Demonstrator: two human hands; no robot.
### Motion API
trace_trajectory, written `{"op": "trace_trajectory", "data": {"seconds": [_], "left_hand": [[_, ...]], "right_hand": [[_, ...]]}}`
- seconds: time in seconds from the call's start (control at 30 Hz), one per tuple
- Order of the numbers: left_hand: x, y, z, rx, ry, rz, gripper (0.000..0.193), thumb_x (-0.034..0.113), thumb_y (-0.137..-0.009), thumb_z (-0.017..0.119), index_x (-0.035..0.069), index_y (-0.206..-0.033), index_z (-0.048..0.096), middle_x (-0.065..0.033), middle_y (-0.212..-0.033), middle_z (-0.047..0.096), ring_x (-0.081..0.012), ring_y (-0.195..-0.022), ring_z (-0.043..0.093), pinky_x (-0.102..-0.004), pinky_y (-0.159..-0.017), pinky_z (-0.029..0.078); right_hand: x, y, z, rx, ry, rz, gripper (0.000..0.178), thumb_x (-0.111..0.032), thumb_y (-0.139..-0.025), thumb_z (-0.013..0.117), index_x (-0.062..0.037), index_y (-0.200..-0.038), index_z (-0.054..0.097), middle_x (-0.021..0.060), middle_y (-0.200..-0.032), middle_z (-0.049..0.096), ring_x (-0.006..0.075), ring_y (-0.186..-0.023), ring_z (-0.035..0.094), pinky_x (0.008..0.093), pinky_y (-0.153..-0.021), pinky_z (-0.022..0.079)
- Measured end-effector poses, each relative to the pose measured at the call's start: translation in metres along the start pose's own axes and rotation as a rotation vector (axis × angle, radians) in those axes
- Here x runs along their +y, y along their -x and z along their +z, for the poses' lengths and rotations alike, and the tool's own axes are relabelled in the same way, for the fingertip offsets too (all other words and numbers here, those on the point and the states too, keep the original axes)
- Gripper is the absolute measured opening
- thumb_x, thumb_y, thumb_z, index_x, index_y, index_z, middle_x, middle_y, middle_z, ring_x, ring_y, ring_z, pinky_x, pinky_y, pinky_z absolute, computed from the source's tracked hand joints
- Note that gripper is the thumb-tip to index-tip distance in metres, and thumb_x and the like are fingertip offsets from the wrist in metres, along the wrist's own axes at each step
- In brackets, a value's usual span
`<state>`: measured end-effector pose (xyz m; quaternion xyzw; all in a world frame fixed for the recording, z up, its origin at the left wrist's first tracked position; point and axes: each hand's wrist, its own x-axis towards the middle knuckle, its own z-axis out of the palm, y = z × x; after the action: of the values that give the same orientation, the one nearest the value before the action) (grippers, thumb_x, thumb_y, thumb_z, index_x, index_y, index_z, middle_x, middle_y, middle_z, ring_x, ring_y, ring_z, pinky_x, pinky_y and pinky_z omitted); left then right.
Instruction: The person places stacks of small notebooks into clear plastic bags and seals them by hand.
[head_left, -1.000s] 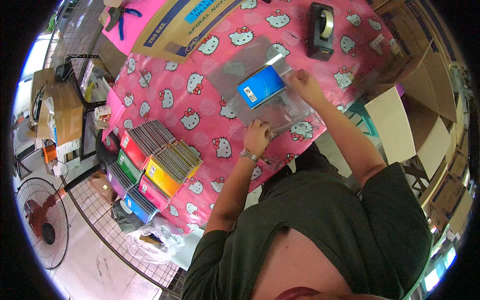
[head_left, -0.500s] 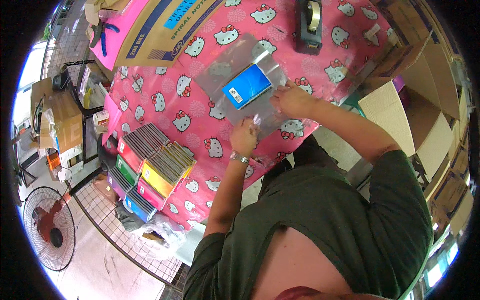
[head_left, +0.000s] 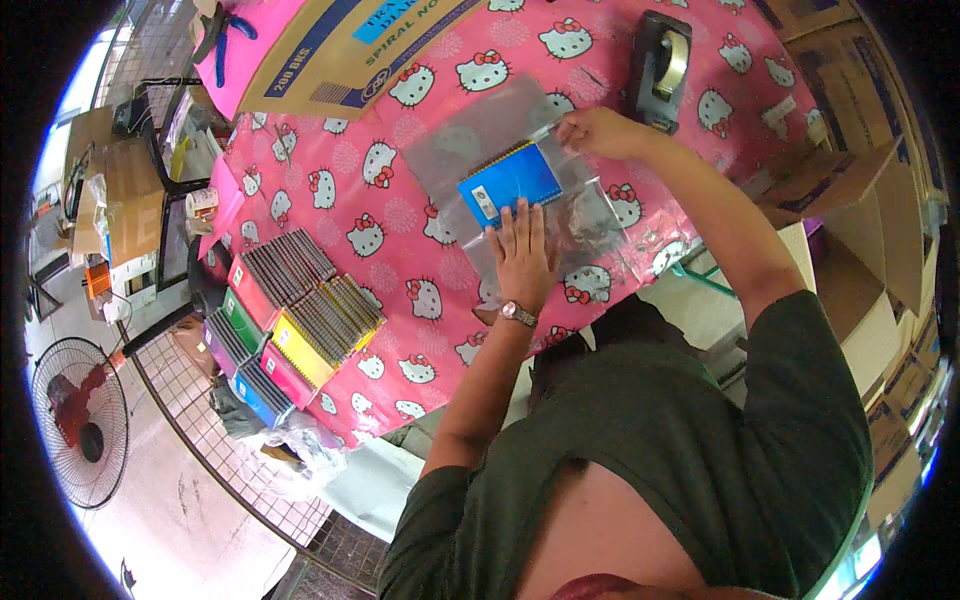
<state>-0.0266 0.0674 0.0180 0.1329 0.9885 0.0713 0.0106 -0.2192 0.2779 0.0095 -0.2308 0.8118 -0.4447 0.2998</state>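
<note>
A blue spiral notebook (head_left: 520, 176) with a white label lies on a clear plastic sheet or bag (head_left: 460, 125) on the table. Coil binding shows along its far edge and again at its near right edge. My left hand (head_left: 524, 250) rests flat, fingers spread, with the fingertips on the notebook's near edge. Beyond the notebook's right end, my right hand (head_left: 600, 133) has its fingers closed on the edge of the plastic. Crumpled clear plastic (head_left: 595, 215) lies to the right of the notebook.
Stacks of colored spiral notebooks (head_left: 300, 310) stand at the table's left edge. A black tape dispenser (head_left: 658, 75) sits at the far right, a cardboard carton (head_left: 345, 60) at the far left. Open cardboard boxes (head_left: 850, 260) are on my right. A fan (head_left: 80, 425) stands at the left.
My left hand has left the plastic's near edge and now lies spread at the notebook. My right hand has moved farther away along the plastic. The view has shifted slightly.
</note>
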Motion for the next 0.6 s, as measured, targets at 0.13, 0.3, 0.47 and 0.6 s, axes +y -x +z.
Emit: {"op": "trace_trajectory", "data": {"seconds": [0.13,0.3,0.47,0.6], "left_hand": [[0.005,-0.001,0.01,0.023,0.052,-0.084,0.068,0.04,-0.084,0.059,0.009,-0.14,0.036,-0.0111,-0.149,0.028,-0.032,-0.141,0.016,-0.0555,-0.112,0.006],[0.006,0.001,0.01,0.043,0.09,-0.124,0.068,0.039,-0.083,0.06,0.009,-0.14,0.036,-0.0105,-0.15,0.027,-0.0327,-0.14,0.016,-0.057,-0.111,0.006],[0.001,-0.007,0.004,0.029,0.103,-0.107,0.07,0.039,-0.082,0.06,0.01,-0.141,0.036,-0.0097,-0.15,0.027,-0.0329,-0.14,0.017,-0.0592,-0.11,0.005],[-0.002,-0.007,0.002,0.01,0.068,-0.083,0.071,0.039,-0.081,0.061,0.013,-0.142,0.034,-0.0077,-0.15,0.027,-0.032,-0.14,0.017,-0.0606,-0.11,0.005]], "right_hand": [[-0.005,-0.015,0.018,0.005,-0.625,0.421,0.025,-0.024,-0.09,0.058,-0.0084,-0.108,0.053,0.005,-0.096,0.063,0.0162,-0.084,0.059,0.0319,-0.074,0.048],[-0.024,-0.025,0.034,0.069,-0.687,0.555,0.024,-0.026,-0.092,0.054,-0.0134,-0.111,0.051,0.0045,-0.101,0.061,0.0198,-0.087,0.061,0.0376,-0.075,0.048],[-0.032,-0.05,0.024,0.144,-0.013,0.357,0.026,-0.027,-0.089,0.054,-0.0121,-0.11,0.057,0.0095,-0.105,0.061,0.0261,-0.092,0.061,0.0419,-0.084,0.048],[-0.05,-0.101,0.037,0.391,0.64,-0.136,0.028,-0.029,-0.085,0.055,-0.0109,-0.104,0.064,0.0138,-0.098,0.064,0.0316,-0.09,0.062,0.0463,-0.083,0.048]]}}
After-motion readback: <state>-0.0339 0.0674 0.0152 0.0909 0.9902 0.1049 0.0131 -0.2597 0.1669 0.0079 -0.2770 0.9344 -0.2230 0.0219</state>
